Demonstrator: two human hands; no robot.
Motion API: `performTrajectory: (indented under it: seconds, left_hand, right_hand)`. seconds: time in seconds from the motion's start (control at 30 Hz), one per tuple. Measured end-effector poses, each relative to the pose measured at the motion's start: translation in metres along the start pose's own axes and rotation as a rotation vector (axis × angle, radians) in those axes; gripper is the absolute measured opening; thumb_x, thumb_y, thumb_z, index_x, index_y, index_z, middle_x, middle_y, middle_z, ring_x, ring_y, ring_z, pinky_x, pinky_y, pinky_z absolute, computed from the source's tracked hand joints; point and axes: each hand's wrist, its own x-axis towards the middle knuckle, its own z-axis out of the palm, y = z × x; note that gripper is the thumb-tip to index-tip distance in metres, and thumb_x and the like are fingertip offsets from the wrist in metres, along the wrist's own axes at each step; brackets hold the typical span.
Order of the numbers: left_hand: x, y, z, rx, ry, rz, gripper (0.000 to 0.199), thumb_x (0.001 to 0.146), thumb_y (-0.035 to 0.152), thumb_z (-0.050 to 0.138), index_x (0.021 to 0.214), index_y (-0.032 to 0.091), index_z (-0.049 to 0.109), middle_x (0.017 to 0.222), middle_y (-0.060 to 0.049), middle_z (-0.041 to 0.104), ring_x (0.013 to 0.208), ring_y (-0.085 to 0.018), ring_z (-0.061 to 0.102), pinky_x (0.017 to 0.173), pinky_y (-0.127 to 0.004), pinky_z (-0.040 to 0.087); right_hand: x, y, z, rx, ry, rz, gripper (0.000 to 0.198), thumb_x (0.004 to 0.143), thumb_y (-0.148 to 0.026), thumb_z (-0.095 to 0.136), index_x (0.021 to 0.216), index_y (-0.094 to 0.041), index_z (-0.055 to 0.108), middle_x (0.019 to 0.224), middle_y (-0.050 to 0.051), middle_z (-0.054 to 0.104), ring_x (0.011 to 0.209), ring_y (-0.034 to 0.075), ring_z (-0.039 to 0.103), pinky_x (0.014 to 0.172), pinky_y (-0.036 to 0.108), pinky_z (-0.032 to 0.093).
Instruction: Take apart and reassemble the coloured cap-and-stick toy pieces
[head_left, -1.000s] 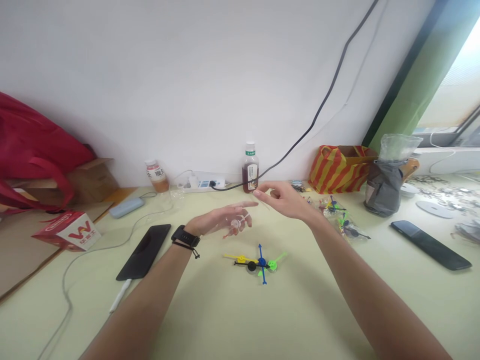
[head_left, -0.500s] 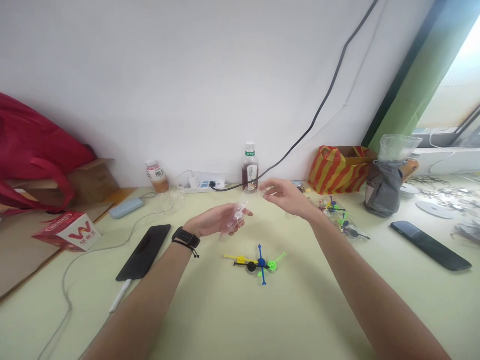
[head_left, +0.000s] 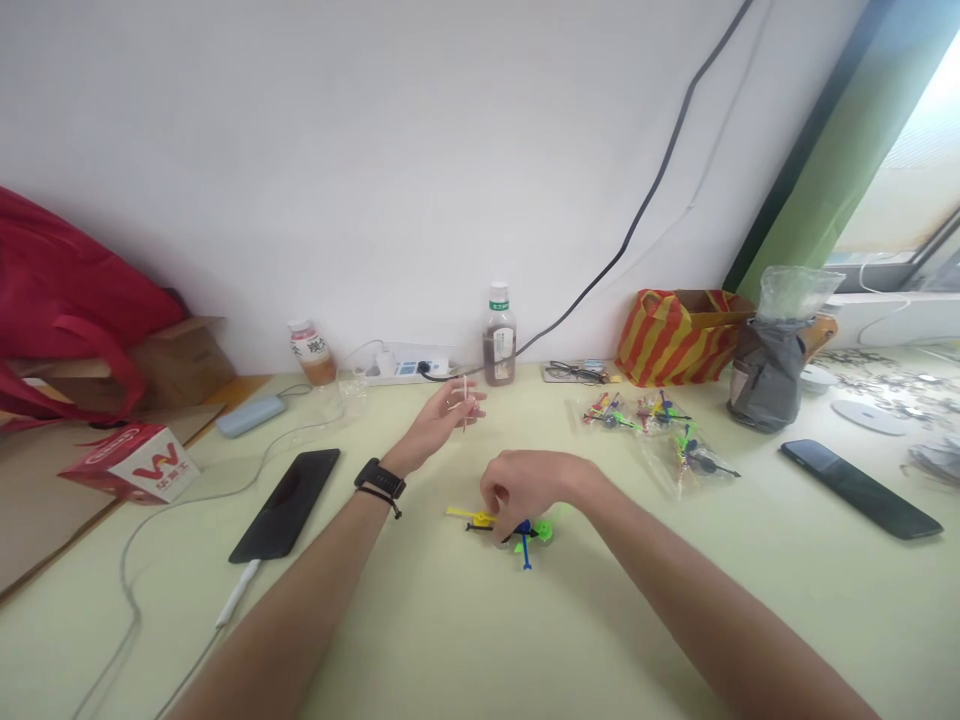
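My left hand (head_left: 448,412) is raised over the table in front of the bottle, fingers curled round a thin white arrow spinner (head_left: 464,392) that stands about upright. My right hand (head_left: 534,488) reaches down over a small group of arrow spinners, its fingers bent together at them; the fingertips are partly hidden, so what they grip cannot be made out. In that group lie a yellow spinner (head_left: 459,513), a black spinner (head_left: 477,528), a blue spinner (head_left: 527,556) and a green spinner (head_left: 546,531), overlapping one another.
Clear bags of coloured spinners (head_left: 616,412) lie at right, near a striped bag (head_left: 675,340) and a phone (head_left: 859,490). A dark drink bottle (head_left: 499,340) stands by the wall beside a power strip (head_left: 409,366). At left are a phone (head_left: 286,505), a cable and a red-white box (head_left: 135,462).
My right hand has come down from the upper right onto the spinners. My left hand has moved up and slightly left; the clear wrapper seen around its white piece before no longer shows.
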Motion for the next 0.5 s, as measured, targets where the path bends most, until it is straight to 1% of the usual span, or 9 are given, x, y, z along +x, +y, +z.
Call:
performTrajectory:
  seconds: [0.07,0.2,0.27,0.33,0.37,0.43,0.5]
  left_hand:
    - [-0.002,-0.001,0.004,0.039,-0.038,0.010,0.049,0.091,0.051,0.068,0.129,0.022,0.057,0.132,-0.014,0.065,0.106,-0.023,0.070,0.097,-0.041,0.050]
    - [-0.006,-0.002,0.007,0.069,-0.098,-0.006,0.049,0.090,0.050,0.070,0.129,0.023,0.058,0.132,-0.014,0.064,0.105,-0.025,0.071,0.094,-0.041,0.053]
    - [-0.007,-0.006,0.006,0.077,-0.150,-0.026,0.058,0.084,0.045,0.077,0.134,0.024,0.055,0.135,-0.015,0.062,0.105,-0.026,0.071,0.093,-0.042,0.054]
    - [-0.008,-0.014,0.006,0.087,-0.197,-0.036,0.073,0.077,0.038,0.085,0.140,0.024,0.051,0.135,-0.016,0.061,0.107,-0.026,0.070,0.094,-0.042,0.055]
    - [-0.008,-0.018,0.006,0.093,-0.210,-0.038,0.078,0.074,0.034,0.087,0.141,0.024,0.049,0.132,-0.015,0.063,0.107,-0.025,0.069,0.096,-0.042,0.054]
    - [-0.008,-0.026,0.009,0.100,-0.227,-0.035,0.080,0.073,0.031,0.088,0.143,0.021,0.050,0.122,-0.014,0.069,0.106,-0.025,0.069,0.097,-0.042,0.053]
    - [-0.008,-0.031,0.013,0.130,-0.241,-0.023,0.068,0.075,0.031,0.086,0.135,0.017,0.057,0.110,-0.013,0.073,0.102,-0.026,0.070,0.093,-0.042,0.054]
  right_hand:
    - [0.004,-0.008,0.006,-0.027,-0.033,-0.004,0.024,0.066,-0.036,0.085,0.074,-0.018,0.072,0.073,-0.001,0.066,0.064,0.013,0.056,0.053,0.022,0.036]
    - [0.001,-0.014,0.006,-0.049,-0.004,-0.014,0.014,0.075,-0.026,0.076,0.067,-0.018,0.069,0.068,-0.002,0.064,0.059,0.011,0.052,0.052,0.023,0.033]
    - [-0.002,-0.014,0.003,-0.046,0.024,-0.031,0.016,0.079,-0.025,0.072,0.065,-0.018,0.067,0.067,-0.002,0.064,0.057,0.011,0.049,0.052,0.024,0.032]
    - [-0.004,-0.012,0.002,-0.024,0.058,-0.061,0.016,0.080,-0.022,0.070,0.065,-0.017,0.067,0.069,-0.001,0.066,0.058,0.011,0.048,0.052,0.024,0.031]
    - [-0.004,-0.010,0.001,-0.010,0.078,-0.077,0.014,0.080,-0.020,0.069,0.066,-0.017,0.068,0.070,-0.001,0.066,0.059,0.011,0.049,0.052,0.024,0.032]
    - [-0.003,-0.007,0.001,0.016,0.110,-0.103,0.010,0.079,-0.015,0.067,0.070,-0.017,0.069,0.072,-0.001,0.068,0.062,0.011,0.052,0.054,0.023,0.033]
    - [-0.002,-0.004,0.000,0.044,0.123,-0.117,0.010,0.081,-0.013,0.065,0.073,-0.017,0.071,0.075,-0.001,0.069,0.064,0.011,0.055,0.055,0.022,0.035]
